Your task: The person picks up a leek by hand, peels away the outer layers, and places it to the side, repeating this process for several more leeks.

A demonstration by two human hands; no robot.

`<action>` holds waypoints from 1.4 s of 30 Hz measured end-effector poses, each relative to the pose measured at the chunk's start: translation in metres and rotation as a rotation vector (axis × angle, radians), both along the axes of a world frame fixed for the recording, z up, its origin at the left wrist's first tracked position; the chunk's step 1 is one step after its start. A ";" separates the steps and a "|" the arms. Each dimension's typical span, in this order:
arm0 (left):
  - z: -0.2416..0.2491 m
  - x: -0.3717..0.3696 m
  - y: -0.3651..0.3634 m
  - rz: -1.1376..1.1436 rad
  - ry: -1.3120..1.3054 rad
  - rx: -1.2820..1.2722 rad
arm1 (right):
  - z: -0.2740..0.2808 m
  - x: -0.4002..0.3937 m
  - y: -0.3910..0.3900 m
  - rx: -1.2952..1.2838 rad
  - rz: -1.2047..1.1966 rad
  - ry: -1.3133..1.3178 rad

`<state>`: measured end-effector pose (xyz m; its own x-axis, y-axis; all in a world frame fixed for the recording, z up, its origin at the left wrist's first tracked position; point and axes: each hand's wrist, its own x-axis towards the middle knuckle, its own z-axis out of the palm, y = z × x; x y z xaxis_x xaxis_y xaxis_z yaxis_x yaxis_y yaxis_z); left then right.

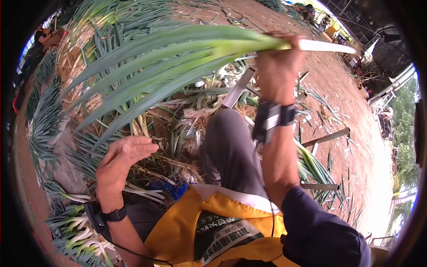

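My right hand (pixel 281 55) is raised in front of me, wrapped round a large green onion (pixel 213 48) where the white stalk meets the leaves. Its long green leaves fan out to the left, and the white end points right. Lower on the left, my left hand (pixel 126 164) is held with fingers stretched out and nothing in it. Below that hand lie loose green onions with roots (pixel 180 167) and white stalks. Dark bands with devices circle both wrists.
A heap of green onions (pixel 124 26) rises at the upper left, with trimmed bunches (pixel 82 236) at the lower left. Metal bars (pixel 327 137) jut out beside my knee (pixel 229 138). Leaf scraps litter the brown ground (pixel 342 98). Another person (pixel 386 120) is far off at the right.
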<state>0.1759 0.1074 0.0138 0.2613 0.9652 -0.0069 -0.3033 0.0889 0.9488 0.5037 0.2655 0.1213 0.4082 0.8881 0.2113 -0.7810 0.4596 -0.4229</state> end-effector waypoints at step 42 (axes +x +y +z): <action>-0.006 -0.079 -0.006 0.507 -0.052 -0.070 | -0.096 -0.006 0.013 0.195 0.606 -1.925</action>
<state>0.0970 0.1011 0.0077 -0.2382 0.9683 -0.0756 -0.3710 -0.0188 0.9284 0.4978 0.2786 0.0254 -0.7009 0.7132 0.0121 0.4929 0.4966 -0.7144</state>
